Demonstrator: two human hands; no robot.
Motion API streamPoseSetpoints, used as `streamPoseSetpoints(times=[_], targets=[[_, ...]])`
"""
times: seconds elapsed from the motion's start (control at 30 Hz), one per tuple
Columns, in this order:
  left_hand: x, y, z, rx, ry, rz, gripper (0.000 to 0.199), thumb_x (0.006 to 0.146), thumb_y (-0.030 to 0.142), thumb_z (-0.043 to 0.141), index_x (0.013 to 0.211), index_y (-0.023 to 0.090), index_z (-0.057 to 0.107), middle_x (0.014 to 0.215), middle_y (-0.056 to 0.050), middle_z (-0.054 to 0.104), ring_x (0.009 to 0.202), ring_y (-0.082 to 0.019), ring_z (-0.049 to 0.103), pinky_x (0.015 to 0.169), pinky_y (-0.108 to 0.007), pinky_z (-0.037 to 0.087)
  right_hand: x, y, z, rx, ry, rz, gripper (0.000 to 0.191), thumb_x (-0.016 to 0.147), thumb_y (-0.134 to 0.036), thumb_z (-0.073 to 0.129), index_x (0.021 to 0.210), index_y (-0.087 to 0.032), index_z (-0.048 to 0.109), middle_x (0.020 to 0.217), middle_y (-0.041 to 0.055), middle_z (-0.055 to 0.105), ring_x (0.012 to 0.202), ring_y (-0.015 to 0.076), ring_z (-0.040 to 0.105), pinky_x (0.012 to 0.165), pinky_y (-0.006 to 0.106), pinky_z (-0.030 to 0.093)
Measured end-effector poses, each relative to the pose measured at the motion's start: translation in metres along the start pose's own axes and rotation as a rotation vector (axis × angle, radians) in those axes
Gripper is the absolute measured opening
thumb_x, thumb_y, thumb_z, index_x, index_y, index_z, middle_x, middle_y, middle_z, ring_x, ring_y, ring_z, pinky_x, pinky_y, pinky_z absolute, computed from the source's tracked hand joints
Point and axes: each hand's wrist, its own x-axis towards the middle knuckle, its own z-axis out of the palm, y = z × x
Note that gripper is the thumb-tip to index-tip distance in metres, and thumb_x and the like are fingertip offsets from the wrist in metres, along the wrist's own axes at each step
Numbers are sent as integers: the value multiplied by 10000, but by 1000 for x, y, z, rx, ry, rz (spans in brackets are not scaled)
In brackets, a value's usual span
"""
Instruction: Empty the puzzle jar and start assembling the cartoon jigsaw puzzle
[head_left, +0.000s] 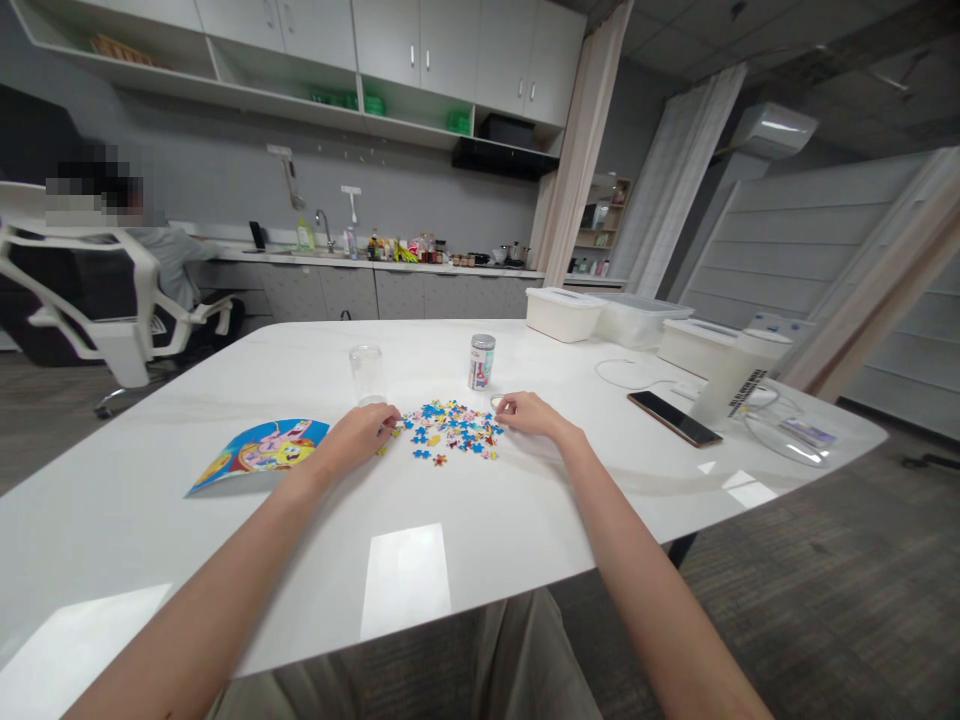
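Observation:
A loose heap of small jigsaw puzzle pieces (456,428), mostly blue, yellow and pink, lies on the white table. At the heap's left edge is my left hand (361,437), its fingers bent together with the tips against pieces; what they hold, if anything, is too small to make out. My right hand (531,414) curls its fingers at the right edge, close to a small round lid (496,401). Its fingertips partly hide whatever is in them. Behind the heap stand a clear jar (367,374) and a printed can (481,362), both upright. A curved cartoon picture sheet (262,455) lies left of my left hand.
To the right are a dark phone (675,418), a pale tumbler (739,380) and white cables (626,375). Lidded white boxes (562,315) line the far right edge of the white table (525,520). A person sits in an office chair (127,300) at the left.

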Motion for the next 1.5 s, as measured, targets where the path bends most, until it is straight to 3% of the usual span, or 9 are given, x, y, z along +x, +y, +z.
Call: streamPoseSetpoints(times=[0.2,0.6,1.1,1.5], targets=[[0,0,1,-17,13,2,245,768,156,434,900,187,638,894,-68,690,845,-219,634,771,-314,473,2,-5,6,67,-64,-121,184,790,-297,660,881,-157,736,785,15,675,679,108,574,620,192,393],[-1,5,-2,-46,23,-36,300,767,178,469,1012,196,640,887,-48,702,815,-202,636,768,-310,480,5,-3,9,110,-68,-118,179,800,-269,643,914,-149,713,736,-2,649,634,100,546,608,192,391],[-3,8,-5,-32,16,-6,254,772,191,488,979,189,635,877,-47,704,795,-192,644,760,-300,477,2,-7,8,123,-114,-145,191,748,-256,678,891,-134,711,713,10,661,611,109,554,578,198,400],[-6,6,-7,62,35,-100,290,795,123,467,1035,198,611,1037,-57,719,946,-212,662,846,-303,463,-4,-14,2,45,-92,-164,197,825,-248,588,906,-128,722,772,37,674,666,122,562,616,208,396]])
